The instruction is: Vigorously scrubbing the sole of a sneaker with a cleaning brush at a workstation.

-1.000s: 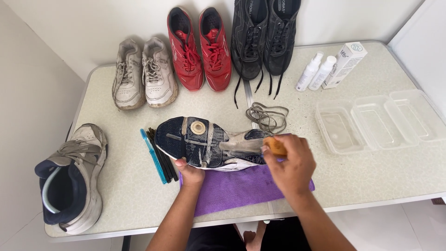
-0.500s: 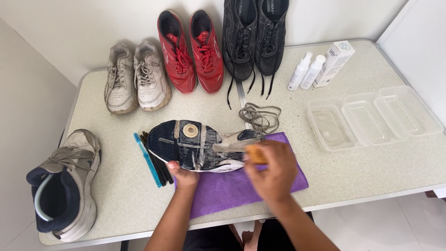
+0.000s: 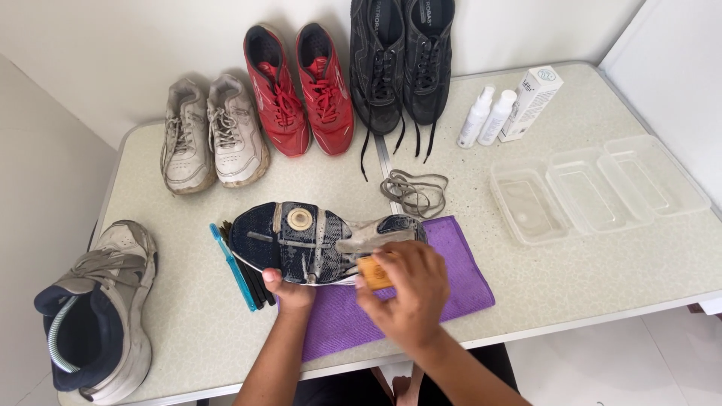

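A sneaker (image 3: 308, 240) lies sole-up over a purple cloth (image 3: 459, 274) at the table's front. My left hand (image 3: 289, 292) grips the sneaker's near edge from below. My right hand (image 3: 406, 289) is closed on a small orange-brown brush (image 3: 374, 273) pressed against the sole near the heel. A loose pile of grey laces (image 3: 415, 192) sits just behind the shoe. Blue and black brushes (image 3: 239, 267) lie side by side to the left of the sneaker.
The matching grey sneaker (image 3: 98, 308) stands at the front left corner. Along the back are a worn white pair (image 3: 214, 139), a red pair (image 3: 301, 86) and a black pair (image 3: 402, 60). Two spray bottles (image 3: 487, 116), a white box (image 3: 532, 101) and three clear trays (image 3: 594, 188) occupy the right.
My right hand with the brush has slid left and back along the sole, from the heel end toward its middle. The left hand keeps its hold on the sneaker.
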